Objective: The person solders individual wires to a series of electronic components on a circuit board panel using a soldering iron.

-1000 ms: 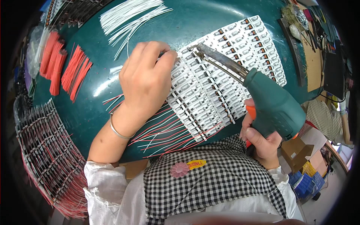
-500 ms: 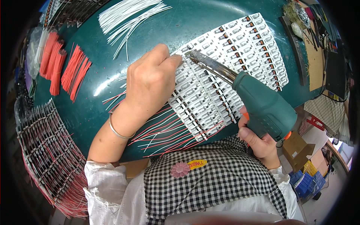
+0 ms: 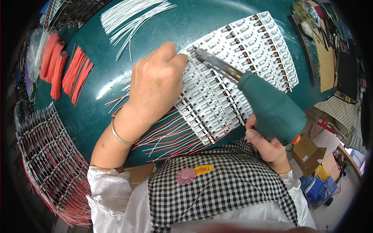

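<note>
- At the left edge of the green surface (image 3: 194, 23), we see a rack-like stack of wired strips (image 3: 50, 155); whether it rests on the surface or beside it, we cannot tell.
- Near the left edge, farther back, lie red wires (image 3: 77, 73) in bundles.
- Toward the far edge, we find white wires (image 3: 130, 17), fanned at one end.
- The left hand (image 3: 157, 79) arches over the left side of the sheet of boards (image 3: 248, 50), fingers drawn in narrowly; its fingertips are hidden, so we cannot tell what they hold.
- Red and white leads (image 3: 171, 134) run from the sheet's near-left side toward the near edge.
- The sheet itself spans from mid-surface toward the right edge, tilted. We would steady it so that each pad stays aligned.
- The gun-shaped soldering tool (image 3: 274, 110) slants leftward, its tip just beside the left fingers; contact is unclear. We judge that a brief, exact touch, clear of skin, serves best.
- By the near edge, the right hand (image 3: 268, 147) grips the tool's handle; a relaxed wrist should help control.
</note>
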